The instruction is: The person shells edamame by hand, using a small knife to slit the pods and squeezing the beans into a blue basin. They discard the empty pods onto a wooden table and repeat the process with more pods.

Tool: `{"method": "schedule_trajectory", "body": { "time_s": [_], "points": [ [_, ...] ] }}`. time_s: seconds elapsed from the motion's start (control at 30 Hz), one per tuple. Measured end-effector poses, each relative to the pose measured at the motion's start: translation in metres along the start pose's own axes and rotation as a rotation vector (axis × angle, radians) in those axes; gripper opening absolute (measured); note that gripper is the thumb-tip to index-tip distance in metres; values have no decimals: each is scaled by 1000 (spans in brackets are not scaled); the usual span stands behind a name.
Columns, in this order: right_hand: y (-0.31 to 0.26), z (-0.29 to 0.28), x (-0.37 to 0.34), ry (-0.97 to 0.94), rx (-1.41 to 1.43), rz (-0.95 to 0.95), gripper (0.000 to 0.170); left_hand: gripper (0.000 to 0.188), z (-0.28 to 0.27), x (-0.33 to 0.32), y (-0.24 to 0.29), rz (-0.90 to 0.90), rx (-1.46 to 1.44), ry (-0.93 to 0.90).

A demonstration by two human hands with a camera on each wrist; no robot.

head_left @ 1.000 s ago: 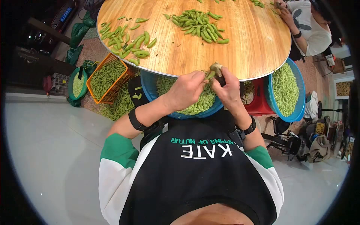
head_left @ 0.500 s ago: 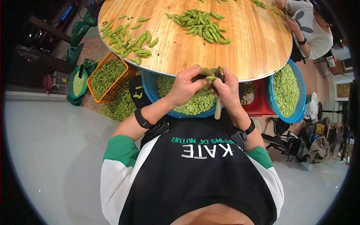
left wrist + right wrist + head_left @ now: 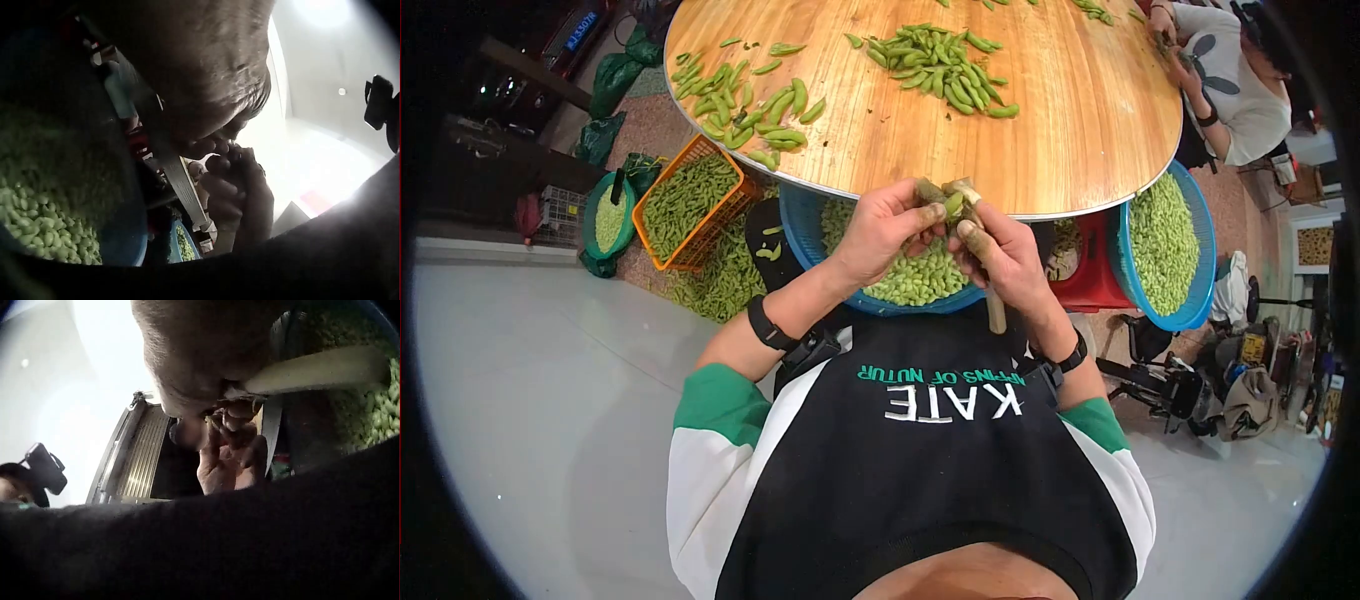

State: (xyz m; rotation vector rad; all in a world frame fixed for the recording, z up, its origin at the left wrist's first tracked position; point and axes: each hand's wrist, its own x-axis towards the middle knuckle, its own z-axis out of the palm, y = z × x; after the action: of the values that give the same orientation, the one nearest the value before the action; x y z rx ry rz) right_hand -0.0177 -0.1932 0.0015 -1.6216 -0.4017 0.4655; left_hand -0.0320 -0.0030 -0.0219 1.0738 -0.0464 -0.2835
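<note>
Over the table's near edge, both hands meet at a green edamame pod (image 3: 953, 205). My left hand (image 3: 884, 232) pinches the pod between thumb and fingers. My right hand (image 3: 1006, 254) is curled round a tool with a pale handle (image 3: 997, 312), which sticks out below the palm; its working end is hidden. In the right wrist view the same handle (image 3: 319, 370) juts out from under the hand. Brownish coverings show on the fingertips. Beneath the hands sits a blue basin (image 3: 800, 225) of shelled beans (image 3: 915, 282).
Loose pods (image 3: 945, 68) lie heaped on the round wooden table (image 3: 1050, 150), with more pods (image 3: 770, 115) at its left. An orange crate (image 3: 643, 222) of pods stands at left. At right are a red stool (image 3: 1095, 265), another blue basin (image 3: 1208, 250) and another person (image 3: 1235, 80).
The pale handle, hardly visible a second ago, now points down below the right hand. Both hands have shifted and turned slightly around the pod. The other person's hands have also moved.
</note>
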Motion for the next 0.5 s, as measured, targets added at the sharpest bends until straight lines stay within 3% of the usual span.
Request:
{"method": "schedule_trajectory", "body": {
  "time_s": [0.07,0.27,0.5],
  "points": [
    [1,2,-2,-66,270,81,33,8,-2,2,-1,-5,8,1],
    [12,6,-3,-103,531,75,35,9,0,4,-8,35,98,32],
    [15,11,-2,-48,536,74,36,9,12,1,-5,179,206,71]
  ]
}}
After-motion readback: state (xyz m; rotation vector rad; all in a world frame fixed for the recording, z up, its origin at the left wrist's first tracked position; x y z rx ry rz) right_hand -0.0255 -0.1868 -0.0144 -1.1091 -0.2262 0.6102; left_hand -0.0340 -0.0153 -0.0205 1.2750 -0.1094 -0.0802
